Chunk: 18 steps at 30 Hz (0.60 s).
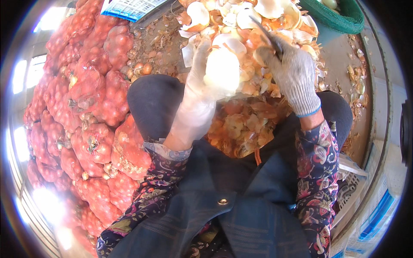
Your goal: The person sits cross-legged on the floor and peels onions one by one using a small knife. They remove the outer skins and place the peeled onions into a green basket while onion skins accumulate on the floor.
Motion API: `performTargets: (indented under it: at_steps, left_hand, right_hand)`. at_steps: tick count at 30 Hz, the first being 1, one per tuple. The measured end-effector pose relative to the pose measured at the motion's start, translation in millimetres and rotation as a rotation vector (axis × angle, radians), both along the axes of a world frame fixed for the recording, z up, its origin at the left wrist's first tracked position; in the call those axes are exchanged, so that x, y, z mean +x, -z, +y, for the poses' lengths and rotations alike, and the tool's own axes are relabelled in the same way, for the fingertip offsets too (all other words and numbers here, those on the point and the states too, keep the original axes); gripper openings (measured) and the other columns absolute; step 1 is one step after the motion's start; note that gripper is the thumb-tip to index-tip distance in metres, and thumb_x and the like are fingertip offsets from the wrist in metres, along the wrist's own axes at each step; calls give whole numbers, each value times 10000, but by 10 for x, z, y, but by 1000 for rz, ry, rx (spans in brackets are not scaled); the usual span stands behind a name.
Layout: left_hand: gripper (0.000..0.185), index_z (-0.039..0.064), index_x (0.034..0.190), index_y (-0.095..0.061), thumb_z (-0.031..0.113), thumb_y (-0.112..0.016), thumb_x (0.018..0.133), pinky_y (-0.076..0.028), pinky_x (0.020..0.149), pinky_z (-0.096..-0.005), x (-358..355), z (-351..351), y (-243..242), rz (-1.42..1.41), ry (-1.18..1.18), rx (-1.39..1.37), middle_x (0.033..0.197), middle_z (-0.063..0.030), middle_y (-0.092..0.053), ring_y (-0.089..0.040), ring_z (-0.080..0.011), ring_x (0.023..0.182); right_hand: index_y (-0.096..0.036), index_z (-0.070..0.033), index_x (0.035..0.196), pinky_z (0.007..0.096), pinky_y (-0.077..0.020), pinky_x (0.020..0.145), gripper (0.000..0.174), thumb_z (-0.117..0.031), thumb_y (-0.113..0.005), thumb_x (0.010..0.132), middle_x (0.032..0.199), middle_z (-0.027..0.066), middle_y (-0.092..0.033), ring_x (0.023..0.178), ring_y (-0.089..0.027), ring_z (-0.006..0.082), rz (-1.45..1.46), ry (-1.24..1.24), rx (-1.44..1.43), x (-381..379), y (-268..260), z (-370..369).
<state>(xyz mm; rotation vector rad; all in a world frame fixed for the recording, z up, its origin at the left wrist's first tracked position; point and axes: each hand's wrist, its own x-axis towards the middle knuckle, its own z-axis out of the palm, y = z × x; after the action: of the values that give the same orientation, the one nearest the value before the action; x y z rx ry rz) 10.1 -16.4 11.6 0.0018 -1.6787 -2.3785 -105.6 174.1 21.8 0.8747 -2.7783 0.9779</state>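
Observation:
My left hand [200, 84], in a pale, thin-looking glove, grips a peeled white onion [223, 70] that is washed out by bright light. A knit cotton glove with a blue cuff edge covers my right hand [295, 72]. Its fingers are closed around a knife [269, 35], whose dark blade points up and to the left, above the peelings and apart from the onion. Beneath and beyond both hands lies a heap of onion skins [255, 63], some brown and papery, others thick and white. More brown skins [243, 124] fill the space between my knees.
Red mesh sacks of onions [96, 138] are piled at the left. A white and blue plastic crate [134, 8] stands at the top. At the upper right is a green mesh-covered container [347, 22] with pale onions inside. Loose onions [142, 69] lie beside my left knee.

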Motion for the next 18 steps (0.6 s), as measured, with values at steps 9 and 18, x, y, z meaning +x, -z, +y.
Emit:
performTargets:
  at_steps: [9,18]
  left_hand:
    - [1309,17,1619,-138,151,-936,590,-492,1057,-390,-22,-216,-221,59,-127,-1067,1420,-158,-521,-572,-268,1261]
    - [1340,10,1618,-131,156,-955,571,-481,1073,-405,11,-252,-257,171,-46,-1132,1462,-194,-480,-563,-280,1275]
  right_hand:
    - [-707,-184,1198,417,-533,624,329,-224,-700,872,861,73,-664,744,-695,289,184,-288,188,152,-68,48]
    - [-674,-121,1202,420,-537,573,365,-293,-691,881,772,146,-706,702,-718,301,17,-159,33,92,20,86]
